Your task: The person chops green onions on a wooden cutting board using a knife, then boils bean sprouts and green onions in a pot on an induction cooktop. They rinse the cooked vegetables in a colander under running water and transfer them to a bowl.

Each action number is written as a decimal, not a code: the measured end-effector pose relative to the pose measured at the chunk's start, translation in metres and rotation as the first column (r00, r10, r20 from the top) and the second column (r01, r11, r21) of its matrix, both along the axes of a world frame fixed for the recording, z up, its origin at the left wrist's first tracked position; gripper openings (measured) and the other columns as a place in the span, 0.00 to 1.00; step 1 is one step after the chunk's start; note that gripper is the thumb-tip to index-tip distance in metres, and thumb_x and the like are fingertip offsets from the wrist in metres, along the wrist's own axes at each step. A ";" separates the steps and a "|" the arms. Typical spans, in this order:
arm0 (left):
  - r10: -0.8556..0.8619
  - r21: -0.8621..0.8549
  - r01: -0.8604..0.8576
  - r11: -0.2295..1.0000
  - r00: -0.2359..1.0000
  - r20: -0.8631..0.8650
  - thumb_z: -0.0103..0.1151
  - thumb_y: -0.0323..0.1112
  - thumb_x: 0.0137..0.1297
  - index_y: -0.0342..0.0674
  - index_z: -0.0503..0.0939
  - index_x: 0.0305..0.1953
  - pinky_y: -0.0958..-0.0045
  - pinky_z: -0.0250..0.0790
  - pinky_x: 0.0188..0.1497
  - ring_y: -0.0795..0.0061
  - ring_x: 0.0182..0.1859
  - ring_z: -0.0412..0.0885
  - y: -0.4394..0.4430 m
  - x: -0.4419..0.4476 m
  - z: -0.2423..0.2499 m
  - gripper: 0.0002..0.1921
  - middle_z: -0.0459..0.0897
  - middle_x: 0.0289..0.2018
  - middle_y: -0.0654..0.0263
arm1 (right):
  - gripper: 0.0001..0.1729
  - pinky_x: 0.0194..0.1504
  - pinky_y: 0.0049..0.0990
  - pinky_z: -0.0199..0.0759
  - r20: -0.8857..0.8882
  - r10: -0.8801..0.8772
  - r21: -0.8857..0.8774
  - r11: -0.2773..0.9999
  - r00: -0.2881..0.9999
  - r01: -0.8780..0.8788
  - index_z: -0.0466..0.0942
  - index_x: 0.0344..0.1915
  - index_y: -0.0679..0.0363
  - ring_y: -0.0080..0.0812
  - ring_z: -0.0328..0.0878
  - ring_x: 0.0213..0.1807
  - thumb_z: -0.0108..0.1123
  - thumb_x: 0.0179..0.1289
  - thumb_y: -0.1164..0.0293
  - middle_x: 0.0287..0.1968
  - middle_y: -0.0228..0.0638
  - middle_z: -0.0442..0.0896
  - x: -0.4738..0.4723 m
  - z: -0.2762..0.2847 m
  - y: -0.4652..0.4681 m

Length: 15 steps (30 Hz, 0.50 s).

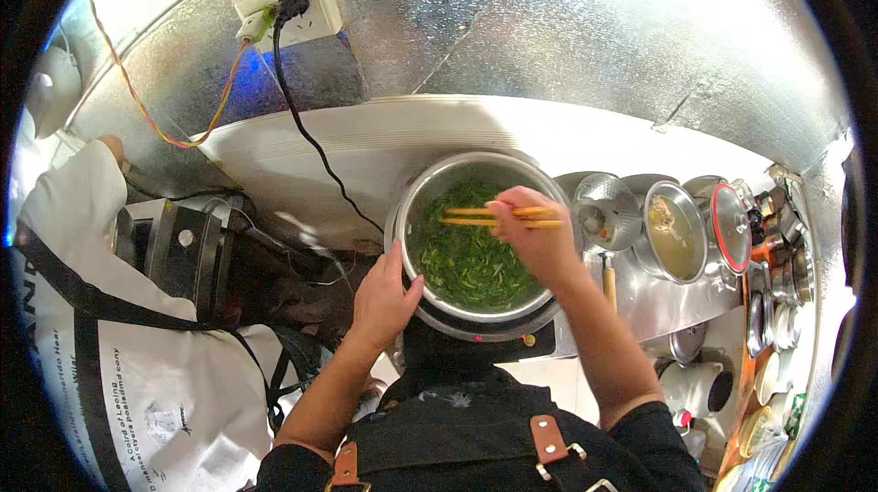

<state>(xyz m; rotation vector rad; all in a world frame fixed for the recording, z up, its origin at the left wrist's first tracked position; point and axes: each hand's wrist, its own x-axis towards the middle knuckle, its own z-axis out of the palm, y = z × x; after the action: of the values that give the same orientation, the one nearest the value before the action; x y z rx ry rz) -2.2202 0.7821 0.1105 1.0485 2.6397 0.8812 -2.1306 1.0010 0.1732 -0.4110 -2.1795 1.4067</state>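
A large stainless steel pot [409, 281] stands on a black cooker with small lights at its front. Chopped green leafy vegetables [473, 255] fill the inside. My right hand [531, 235] reaches over the pot's right side, closed around a pair of yellow chopsticks [466, 216]; their left ends are over the greens, and whether they dip in cannot be told. My left hand [387, 296] rests on the pot's left rim, thumb and fingers gripping the edge.
Right of the pot lie a perforated ladle [607, 212] with a wooden handle, a bowl of broth [675, 235] and a red-rimmed glass lid [731, 228]. Shelved dishes stand farther right. A black power cord [312, 139] hangs behind; a large white bag [178, 382] is at the left.
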 end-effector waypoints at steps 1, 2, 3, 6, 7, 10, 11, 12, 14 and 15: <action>-0.022 0.007 0.022 1.000 1.000 -0.014 0.61 0.41 0.61 0.28 0.62 0.64 0.55 0.70 0.48 0.47 0.47 0.77 0.002 0.000 0.001 0.35 0.76 0.44 0.49 | 0.07 0.27 0.29 0.71 -0.090 -0.015 0.015 1.000 0.996 0.016 0.79 0.32 0.62 0.31 0.80 0.26 0.63 0.64 0.70 0.29 0.38 0.81 -0.007 -0.011 -0.003; -0.035 -0.001 0.035 0.999 0.999 -0.021 0.60 0.41 0.61 0.28 0.62 0.65 0.55 0.70 0.48 0.48 0.47 0.77 0.004 0.000 0.001 0.35 0.76 0.44 0.49 | 0.08 0.28 0.30 0.72 -0.154 0.002 0.184 0.983 0.988 0.027 0.78 0.31 0.62 0.37 0.79 0.26 0.62 0.64 0.70 0.29 0.39 0.80 -0.012 -0.027 -0.003; -0.037 -0.011 0.037 0.999 0.999 -0.032 0.60 0.40 0.61 0.29 0.61 0.65 0.56 0.70 0.48 0.49 0.46 0.77 0.002 -0.001 0.001 0.35 0.76 0.44 0.50 | 0.09 0.28 0.32 0.72 -0.092 0.023 0.292 0.956 0.995 0.005 0.77 0.29 0.62 0.42 0.78 0.26 0.62 0.64 0.70 0.28 0.40 0.79 -0.010 -0.027 -0.006; -0.038 -0.029 0.037 0.999 0.998 -0.044 0.60 0.40 0.62 0.30 0.61 0.65 0.57 0.70 0.48 0.50 0.46 0.77 -0.003 -0.002 0.004 0.34 0.76 0.43 0.51 | 0.10 0.27 0.31 0.70 0.052 0.039 0.264 0.963 0.998 -0.051 0.75 0.28 0.63 0.37 0.77 0.25 0.61 0.64 0.70 0.25 0.39 0.78 -0.002 -0.017 0.004; -0.039 -0.030 0.038 0.999 0.999 -0.036 0.60 0.40 0.62 0.30 0.62 0.65 0.56 0.70 0.48 0.50 0.46 0.77 -0.003 0.000 0.004 0.34 0.76 0.43 0.51 | 0.10 0.27 0.31 0.69 0.124 0.024 0.151 0.988 0.992 -0.043 0.75 0.28 0.64 0.36 0.77 0.24 0.60 0.65 0.71 0.23 0.40 0.77 -0.004 -0.005 0.008; -0.041 0.010 0.041 0.999 0.998 -0.052 0.61 0.41 0.61 0.28 0.63 0.64 0.56 0.71 0.46 0.48 0.46 0.77 0.000 0.001 0.000 0.34 0.76 0.43 0.49 | 0.10 0.27 0.30 0.69 0.011 0.065 0.111 0.992 0.998 -0.065 0.74 0.28 0.64 0.34 0.77 0.23 0.60 0.65 0.70 0.22 0.40 0.77 -0.014 0.001 0.009; -0.048 0.023 0.049 0.999 0.998 -0.050 0.61 0.42 0.61 0.28 0.63 0.64 0.55 0.71 0.46 0.47 0.45 0.77 0.002 0.002 0.000 0.34 0.76 0.43 0.49 | 0.10 0.27 0.30 0.69 -0.025 0.102 0.144 0.985 0.994 -0.098 0.75 0.28 0.64 0.33 0.77 0.23 0.60 0.65 0.70 0.22 0.40 0.78 -0.016 -0.009 0.012; -0.048 0.032 0.049 0.998 0.998 -0.051 0.60 0.42 0.61 0.28 0.63 0.64 0.55 0.72 0.46 0.47 0.45 0.77 0.001 0.002 0.000 0.34 0.77 0.44 0.48 | 0.09 0.27 0.29 0.70 0.068 0.100 0.174 0.979 0.993 -0.110 0.76 0.30 0.63 0.33 0.77 0.23 0.59 0.65 0.69 0.22 0.40 0.79 -0.014 -0.022 0.017; -0.030 0.024 0.030 0.999 0.999 -0.029 0.60 0.42 0.62 0.28 0.63 0.64 0.55 0.72 0.46 0.46 0.45 0.78 -0.003 0.001 0.002 0.34 0.77 0.45 0.48 | 0.09 0.31 0.25 0.72 0.203 0.053 0.168 0.982 0.978 -0.089 0.77 0.34 0.64 0.25 0.78 0.25 0.59 0.67 0.69 0.25 0.36 0.80 -0.003 -0.005 0.038; -0.014 0.001 0.014 1.000 1.000 -0.004 0.59 0.42 0.62 0.29 0.63 0.64 0.54 0.73 0.46 0.46 0.45 0.78 -0.004 0.000 0.004 0.34 0.77 0.46 0.48 | 0.09 0.32 0.23 0.73 0.271 0.033 0.164 0.983 0.962 -0.080 0.78 0.36 0.65 0.21 0.78 0.26 0.58 0.68 0.69 0.26 0.33 0.81 0.002 0.008 0.045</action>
<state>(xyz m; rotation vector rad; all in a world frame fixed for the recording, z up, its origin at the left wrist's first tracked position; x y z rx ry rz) -2.2206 0.7779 0.1145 1.0692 2.6323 0.8792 -2.1284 1.0457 0.1808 -0.5015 -2.5275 1.2352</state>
